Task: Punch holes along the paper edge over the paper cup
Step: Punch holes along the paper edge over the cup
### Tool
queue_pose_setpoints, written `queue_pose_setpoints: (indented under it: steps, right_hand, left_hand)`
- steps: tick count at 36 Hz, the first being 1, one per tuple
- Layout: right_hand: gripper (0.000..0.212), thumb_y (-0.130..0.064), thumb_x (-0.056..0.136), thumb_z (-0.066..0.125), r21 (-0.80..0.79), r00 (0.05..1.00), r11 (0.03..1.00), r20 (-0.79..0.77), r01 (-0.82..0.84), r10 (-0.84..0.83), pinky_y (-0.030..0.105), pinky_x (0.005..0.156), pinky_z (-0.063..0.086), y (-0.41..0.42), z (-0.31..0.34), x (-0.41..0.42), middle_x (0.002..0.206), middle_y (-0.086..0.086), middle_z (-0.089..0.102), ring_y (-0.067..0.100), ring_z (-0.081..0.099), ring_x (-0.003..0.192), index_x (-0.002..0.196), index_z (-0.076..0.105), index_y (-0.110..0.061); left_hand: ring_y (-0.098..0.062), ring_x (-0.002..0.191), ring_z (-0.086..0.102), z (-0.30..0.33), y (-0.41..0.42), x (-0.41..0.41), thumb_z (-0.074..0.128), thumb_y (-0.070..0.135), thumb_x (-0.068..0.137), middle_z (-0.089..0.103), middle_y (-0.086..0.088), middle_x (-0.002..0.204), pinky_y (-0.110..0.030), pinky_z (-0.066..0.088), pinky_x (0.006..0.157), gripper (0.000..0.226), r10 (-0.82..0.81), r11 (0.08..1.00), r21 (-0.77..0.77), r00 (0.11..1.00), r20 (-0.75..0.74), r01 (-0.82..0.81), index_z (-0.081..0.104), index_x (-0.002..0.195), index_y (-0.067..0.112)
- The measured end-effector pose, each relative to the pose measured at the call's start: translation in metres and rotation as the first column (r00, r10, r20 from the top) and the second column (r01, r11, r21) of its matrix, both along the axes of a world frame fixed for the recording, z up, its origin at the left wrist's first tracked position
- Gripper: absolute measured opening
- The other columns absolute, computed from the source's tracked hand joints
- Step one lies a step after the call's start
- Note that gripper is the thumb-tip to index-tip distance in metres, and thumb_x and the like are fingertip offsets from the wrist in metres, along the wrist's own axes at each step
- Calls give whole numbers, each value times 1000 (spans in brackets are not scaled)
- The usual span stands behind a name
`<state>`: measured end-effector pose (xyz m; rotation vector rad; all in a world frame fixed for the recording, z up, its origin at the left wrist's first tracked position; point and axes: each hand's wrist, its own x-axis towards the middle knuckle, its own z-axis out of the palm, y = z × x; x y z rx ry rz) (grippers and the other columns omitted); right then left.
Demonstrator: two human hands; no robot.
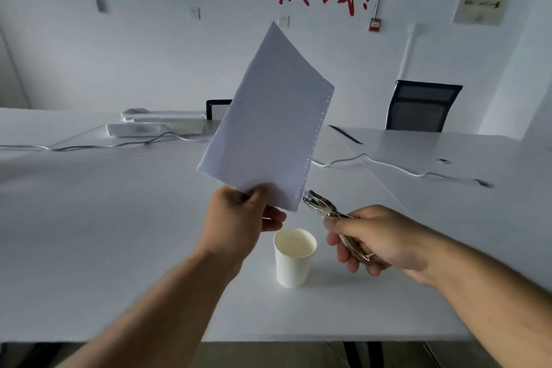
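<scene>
- Left hand (239, 218): pinching the near bottom edge of the paper (265, 128), thumb on the front face.
- Paper: held up above the table (104, 233), long axis steep, leaning to the right; row of punched holes down its right edge.
- Right hand (376, 239): wrapped around the handles of the hole punch (328, 212).
- Hole punch: long axis slanting up and left, head just beside the paper's lower right corner; contact unclear.
- Paper cup (294, 257): upright on the table, mouth up, below and between both hands.
</scene>
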<state>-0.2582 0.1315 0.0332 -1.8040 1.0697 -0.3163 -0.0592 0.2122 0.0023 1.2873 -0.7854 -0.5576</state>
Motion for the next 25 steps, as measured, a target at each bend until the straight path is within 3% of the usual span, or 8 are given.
queue_pose_setpoints:
  steps: [15,25]
  right_hand:
    - [38,-45,93,65,15,999,999,-3,-38,38,29,50,36,-10,-12,0,70,8,69,20,61,62,90,73,-7]
    - [39,-47,91,67,-55,997,997,-66,-49,45,28,49,33,-10,-16,2,64,4,65,15,56,57,84,72,-9]
  left_hand:
    - [-19,53,72,-11,-7,-2,50,-2,99,75,-10,67,-30,61,56,24,-47,999,14,999,-12,48,73,91,-2]
    - [-19,59,73,-15,-11,-3,50,-2,97,82,-17,77,-32,62,60,28,-89,995,39,996,15,88,77,90,-4]
